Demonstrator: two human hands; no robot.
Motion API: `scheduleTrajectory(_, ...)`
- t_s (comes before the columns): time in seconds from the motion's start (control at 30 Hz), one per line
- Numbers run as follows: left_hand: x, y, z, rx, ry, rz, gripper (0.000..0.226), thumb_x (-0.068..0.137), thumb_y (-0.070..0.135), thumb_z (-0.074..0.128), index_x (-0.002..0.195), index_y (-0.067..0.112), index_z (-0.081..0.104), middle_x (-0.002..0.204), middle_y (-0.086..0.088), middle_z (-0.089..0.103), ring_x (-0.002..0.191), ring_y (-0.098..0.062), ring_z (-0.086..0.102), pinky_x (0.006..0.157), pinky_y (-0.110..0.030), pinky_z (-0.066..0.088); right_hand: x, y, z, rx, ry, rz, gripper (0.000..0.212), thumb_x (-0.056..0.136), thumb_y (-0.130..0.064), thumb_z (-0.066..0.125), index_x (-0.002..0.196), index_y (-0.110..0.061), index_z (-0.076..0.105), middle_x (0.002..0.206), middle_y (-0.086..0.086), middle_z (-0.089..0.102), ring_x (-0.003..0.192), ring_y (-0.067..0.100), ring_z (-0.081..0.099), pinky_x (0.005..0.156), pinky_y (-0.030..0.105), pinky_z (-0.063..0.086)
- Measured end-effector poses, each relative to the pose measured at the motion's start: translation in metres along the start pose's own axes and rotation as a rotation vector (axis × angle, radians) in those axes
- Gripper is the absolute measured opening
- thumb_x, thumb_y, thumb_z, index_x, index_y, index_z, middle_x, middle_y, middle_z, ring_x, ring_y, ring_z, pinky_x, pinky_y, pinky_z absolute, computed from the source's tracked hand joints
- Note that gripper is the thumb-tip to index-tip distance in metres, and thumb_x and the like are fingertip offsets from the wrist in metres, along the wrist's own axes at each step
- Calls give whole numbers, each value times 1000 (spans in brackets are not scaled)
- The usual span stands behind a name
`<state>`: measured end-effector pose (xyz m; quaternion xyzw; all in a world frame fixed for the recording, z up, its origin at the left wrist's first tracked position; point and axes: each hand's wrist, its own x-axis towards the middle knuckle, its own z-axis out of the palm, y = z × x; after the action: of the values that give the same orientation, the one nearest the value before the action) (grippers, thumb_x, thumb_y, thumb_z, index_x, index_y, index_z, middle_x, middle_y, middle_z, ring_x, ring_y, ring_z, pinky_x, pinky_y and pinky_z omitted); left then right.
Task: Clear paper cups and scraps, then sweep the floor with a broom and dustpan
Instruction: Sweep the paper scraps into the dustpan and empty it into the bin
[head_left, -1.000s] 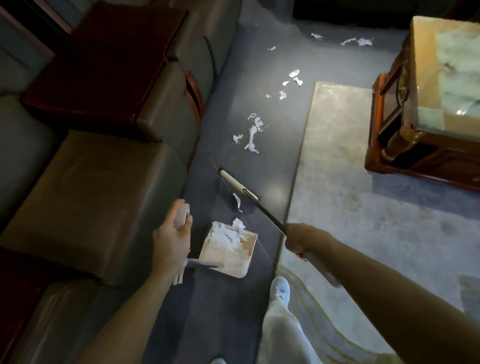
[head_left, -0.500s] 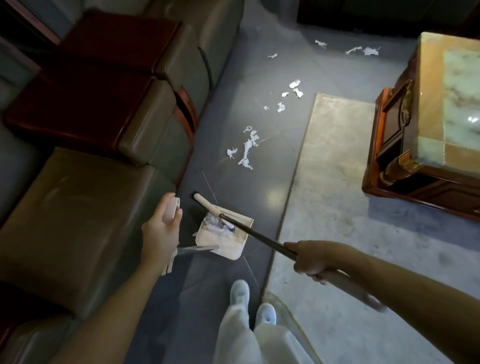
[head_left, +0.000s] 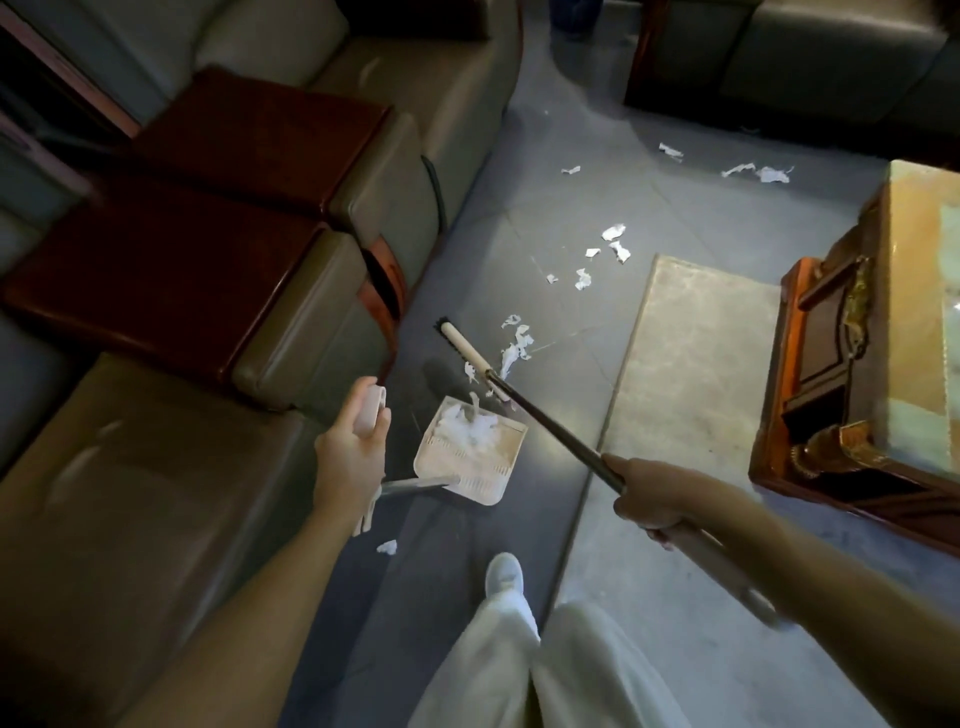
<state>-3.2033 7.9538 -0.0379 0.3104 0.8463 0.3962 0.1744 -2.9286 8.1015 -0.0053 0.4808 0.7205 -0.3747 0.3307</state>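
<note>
The dustpan (head_left: 511, 453), heaped with white paper scraps (head_left: 467, 430), is carried by its pale handle, which is wrapped by the left grip (head_left: 350, 457) beside the sofa (head_left: 156, 467). The broom (head_left: 545, 422) shaft is clasped by the right grip (head_left: 649, 499), its head being placed just beyond the dustpan among loose scraps (head_left: 514, 349) on the floor (head_left: 519, 208).

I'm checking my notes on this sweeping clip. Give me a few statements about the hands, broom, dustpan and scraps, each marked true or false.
1. The left hand grips the dustpan handle. True.
2. The dustpan is empty. False: it holds a heap of white scraps.
3. The right hand grips the broom pole. True.
4. The floor beyond the broom head is swept clean. False: loose scraps lie scattered there.
5. One scrap lies on the floor behind the dustpan, near the shoe. True.
</note>
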Motion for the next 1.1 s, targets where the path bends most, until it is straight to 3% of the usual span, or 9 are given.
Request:
scheduleTrajectory(0.07, 4, 5, -1, 17, 14, -17, 36, 97, 25, 52, 133, 28, 54, 120, 1, 65, 97, -3, 54, 79, -14, 39, 5, -3, -12, 8, -6, -2, 72, 92, -7, 44, 153, -26, 11, 97, 18, 64, 50, 17, 58, 50, 29, 53)
scheduleTrajectory(0.17, 3, 5, -2, 21, 16, -51, 36, 97, 25, 52, 133, 26, 54, 124, 0, 64, 105, -12, 56, 84, -21, 39, 9, -8, -22, -11, -53, -30, 62, 88, -5, 43, 146, -21, 24, 90, 22, 69, 52, 23, 59, 53, 34, 55)
scheduleTrajectory(0.27, -7, -1, -6, 17, 25, -43, 35, 97, 27, 51, 132, 27, 54, 120, -1, 65, 104, -19, 60, 82, -21, 43, 8, -14, -18, -14, -66, -40, 57, 86, -5, 42, 140, -18, 31, 74, 17, 66, 44, 19, 56, 47, 30, 52)
scheduleTrajectory(0.43, -40, -20, -27, -24, 83, -57, 31, 96, 29, 54, 127, 34, 55, 111, 6, 65, 92, -10, 58, 73, -9, 38, -13, -23, 10, -21, -95, -57, 58, 88, -4, 45, 143, -16, 29, 71, 13, 62, 44, 15, 54, 46, 28, 51)
scheduleTrajectory(0.57, -70, -39, -65, -81, 75, -92, 28, 95, 29, 55, 120, 41, 55, 96, 0, 67, 78, -19, 61, 69, -26, 48, -41, -37, 32, 0, -112, -98, 56, 87, 0, 43, 141, -11, 31, 57, 10, 58, 32, 13, 50, 41, 23, 46)
scheduleTrajectory(0.73, -119, -67, -128, -87, 24, -107, 30, 96, 24, 55, 125, 32, 58, 104, -8, 67, 97, -33, 63, 82, -45, 52, -80, -69, 79, -11, -93, -112, 46, 88, 1, 42, 132, -8, 36, 56, 10, 53, 31, 13, 48, 41, 24, 46)
scheduleTrajectory(0.83, -145, -91, -168, -68, -18, -79, 31, 96, 23, 55, 127, 28, 58, 100, -5, 64, 96, -32, 62, 83, -39, 51, -102, -90, 120, 5, -91, -104, 37, 89, -1, 45, 125, -10, 39, 58, 9, 55, 38, 15, 50, 44, 24, 47)
scheduleTrajectory(0.97, -180, -123, -211, -78, -55, -78, 33, 95, 20, 57, 126, 30, 58, 110, 5, 64, 94, -12, 56, 73, -1, 38, -127, -124, 178, -34, -49, -83, 30, 89, -2, 46, 118, -5, 45, 44, 0, 52, 28, 6, 46, 38, 18, 41)
scheduleTrajectory(1.1, -202, -155, -246, -102, -128, -66, 31, 94, 23, 59, 120, 40, 60, 117, 9, 65, 108, -11, 58, 95, -21, 42, -131, -156, 224, -104, -36, -28, 32, 88, -6, 48, 119, -6, 49, 47, -2, 56, 33, 6, 50, 49, 19, 44)
